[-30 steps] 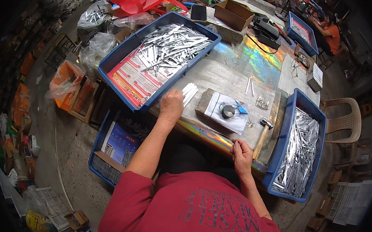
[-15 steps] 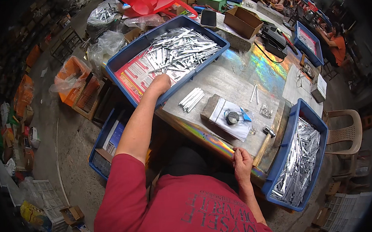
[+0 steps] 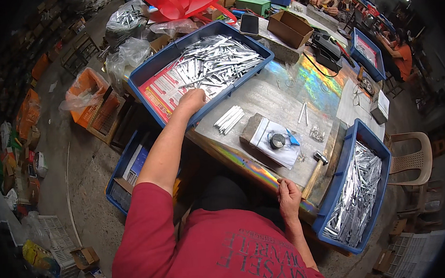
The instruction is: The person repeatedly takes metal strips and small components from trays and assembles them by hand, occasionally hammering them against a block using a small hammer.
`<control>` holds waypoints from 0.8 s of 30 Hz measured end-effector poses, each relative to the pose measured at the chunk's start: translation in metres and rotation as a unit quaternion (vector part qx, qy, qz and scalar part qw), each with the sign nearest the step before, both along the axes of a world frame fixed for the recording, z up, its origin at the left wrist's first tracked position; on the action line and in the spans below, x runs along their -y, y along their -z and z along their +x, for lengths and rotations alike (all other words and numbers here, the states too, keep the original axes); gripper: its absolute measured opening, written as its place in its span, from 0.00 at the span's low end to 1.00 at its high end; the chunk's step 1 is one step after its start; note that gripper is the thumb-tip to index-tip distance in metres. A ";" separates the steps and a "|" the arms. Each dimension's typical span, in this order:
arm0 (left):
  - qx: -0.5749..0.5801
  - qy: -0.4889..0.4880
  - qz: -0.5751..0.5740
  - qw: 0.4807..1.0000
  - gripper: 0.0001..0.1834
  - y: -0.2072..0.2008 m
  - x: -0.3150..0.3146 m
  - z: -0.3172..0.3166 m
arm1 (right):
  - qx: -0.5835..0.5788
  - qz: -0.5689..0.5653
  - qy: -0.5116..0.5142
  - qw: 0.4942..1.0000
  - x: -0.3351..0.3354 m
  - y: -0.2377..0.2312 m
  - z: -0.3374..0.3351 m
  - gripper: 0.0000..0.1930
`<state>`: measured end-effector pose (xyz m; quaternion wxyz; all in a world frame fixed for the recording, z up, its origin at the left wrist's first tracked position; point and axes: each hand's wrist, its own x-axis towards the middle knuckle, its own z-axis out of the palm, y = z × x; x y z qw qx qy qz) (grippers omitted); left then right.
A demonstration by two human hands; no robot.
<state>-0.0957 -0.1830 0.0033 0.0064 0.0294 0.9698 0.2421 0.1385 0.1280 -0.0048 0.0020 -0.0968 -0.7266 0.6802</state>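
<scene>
My left hand (image 3: 193, 101) reaches over the near rim of a blue bin (image 3: 138, 77), its fingers closed and turned down by the scattered metal strips (image 3: 222, 59); whatever they hold is hidden. At the table's front edge my right hand (image 3: 290, 196) is closed in a pinch, on something too small to make out. A row of strips (image 3: 229, 120) lies on the table between my hands. Close by, a stone block (image 3: 252, 126) carries white paper (image 3: 289, 156) and a dark round metal piece (image 3: 277, 141). A hammer (image 3: 315, 174) rests right of the block.
Another blue bin (image 3: 319, 225) full of metal strips stands at the right, near a plastic chair (image 3: 412, 159). Two loose strips (image 3: 302, 112) and small metal bits (image 3: 316, 132) lie on the table. Farther back are a cardboard box (image 3: 290, 28), a phone (image 3: 249, 24) and two co-workers.
My left hand has shifted very slightly at the bin's rim. My right hand stays at the table edge. Across the table, a co-worker's head and hands have moved.
</scene>
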 end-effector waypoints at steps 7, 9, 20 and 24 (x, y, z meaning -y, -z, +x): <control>0.079 0.016 -0.050 0.995 0.08 -0.003 0.000 -0.003 | 0.006 -0.005 0.003 1.000 0.004 -0.004 0.001 0.08; 0.064 0.006 -0.061 0.996 0.08 -0.004 0.003 -0.001 | 0.005 -0.001 0.008 1.000 0.000 -0.002 0.003 0.08; -0.122 0.000 0.075 0.990 0.03 -0.068 0.011 0.050 | 0.002 0.016 0.022 1.000 -0.002 0.004 0.004 0.08; -0.164 0.063 0.120 0.977 0.02 -0.093 -0.016 0.085 | -0.023 0.037 0.009 0.999 -0.002 0.001 -0.008 0.09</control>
